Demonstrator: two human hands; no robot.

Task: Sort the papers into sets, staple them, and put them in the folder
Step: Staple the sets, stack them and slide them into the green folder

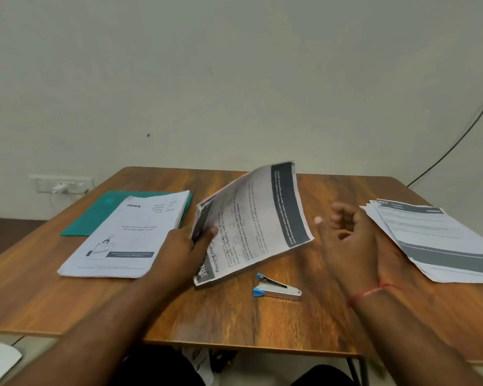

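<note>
The set of papers [251, 218] is standing tilted over the middle of the table [234, 324], its near corner resting on the wood and its far edge lifting clear. The left hand [184, 246] is gripping it at the 9 o'clock edge, thumb on top and fingers beneath. The sheets are bowing and fanning slightly, so they are judged light, limp and apt to slide out of register. A firm pinch close to one corner, with the edges squared first, is looking like the safest hold for stapling.

The right hand [346, 235] is hovering at 3 o'clock of the set, blurred, fingers loosely curled, holding nothing and not touching the paper. The stapler [276, 286] is lying at 6 o'clock, just beside the set's near corner. A squared stack [123, 235] is sitting at 9 o'clock, partly covering the green folder [95, 215]. A fanned pile [435, 240] is lying at 3 o'clock, near the table edge.
</note>
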